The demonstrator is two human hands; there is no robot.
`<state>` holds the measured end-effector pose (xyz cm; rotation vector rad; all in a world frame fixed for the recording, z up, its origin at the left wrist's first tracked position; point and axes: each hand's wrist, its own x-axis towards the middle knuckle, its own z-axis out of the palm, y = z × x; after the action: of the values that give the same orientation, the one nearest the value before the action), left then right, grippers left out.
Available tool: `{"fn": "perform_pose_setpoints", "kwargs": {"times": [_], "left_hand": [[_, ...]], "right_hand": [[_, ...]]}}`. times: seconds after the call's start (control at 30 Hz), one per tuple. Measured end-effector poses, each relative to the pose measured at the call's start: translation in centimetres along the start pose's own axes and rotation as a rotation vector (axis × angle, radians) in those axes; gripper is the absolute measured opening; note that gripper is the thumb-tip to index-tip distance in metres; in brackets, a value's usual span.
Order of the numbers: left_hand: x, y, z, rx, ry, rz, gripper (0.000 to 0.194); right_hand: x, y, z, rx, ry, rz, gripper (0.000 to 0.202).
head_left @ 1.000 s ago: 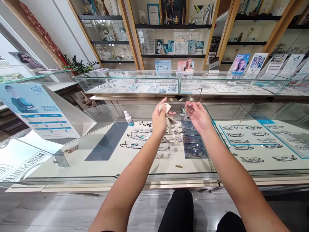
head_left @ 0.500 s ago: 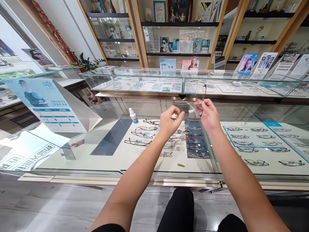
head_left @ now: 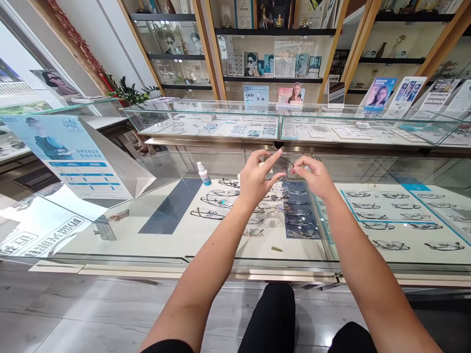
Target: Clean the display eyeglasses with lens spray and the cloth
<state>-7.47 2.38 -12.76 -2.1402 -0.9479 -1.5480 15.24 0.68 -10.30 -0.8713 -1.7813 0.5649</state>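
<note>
A thin dark-rimmed pair of eyeglasses (head_left: 288, 160) is held above the glass counter, between my two hands and partly hidden by them. My right hand (head_left: 315, 177) pinches the frame between thumb and fingertips. Close by on the left, my left hand (head_left: 254, 177) has its thumb and index finger stretched apart around the near side of the glasses. Whether it touches them I cannot tell. Below both hands, several eyeglasses (head_left: 274, 208) lie in rows inside the counter, some on a dark grey mat (head_left: 302, 223).
A white spray bottle (head_left: 203, 174) with a blue lower part stands left of my hands. A folded sign (head_left: 84, 162) stands on the left. A small gold piece (head_left: 276, 248) lies near the front edge. Behind runs another glass case (head_left: 221, 128).
My right hand has turned and lowered the glasses toward my left hand. The left hand's curled fingers have spread, with thumb and index finger now apart.
</note>
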Motion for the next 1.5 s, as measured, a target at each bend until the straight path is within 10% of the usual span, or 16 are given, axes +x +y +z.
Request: {"fn": "perform_pose_setpoints", "kwargs": {"times": [0.73, 1.0, 1.17, 1.5], "left_hand": [[0.2, -0.1, 0.0, -0.047, 0.09, 0.154, 0.058], [0.6, 0.0, -1.1, -0.041, 0.254, 0.071, 0.06], [0.9, -0.2, -1.7, -0.089, 0.374, 0.049, 0.06], [1.3, 1.1, -1.8, -0.259, 0.329, -0.155, 0.056]], "right_hand": [[-0.2, -0.4, -0.3, -0.068, -0.009, -0.074, 0.021], [-1.0, -2.1, -0.2, -0.297, 0.394, -0.427, 0.041], [-1.1, -1.8, 0.7, -0.27, 0.298, -0.343, 0.068], [-1.1, -1.8, 1.4, -0.176, 0.227, -0.197, 0.057]]}}
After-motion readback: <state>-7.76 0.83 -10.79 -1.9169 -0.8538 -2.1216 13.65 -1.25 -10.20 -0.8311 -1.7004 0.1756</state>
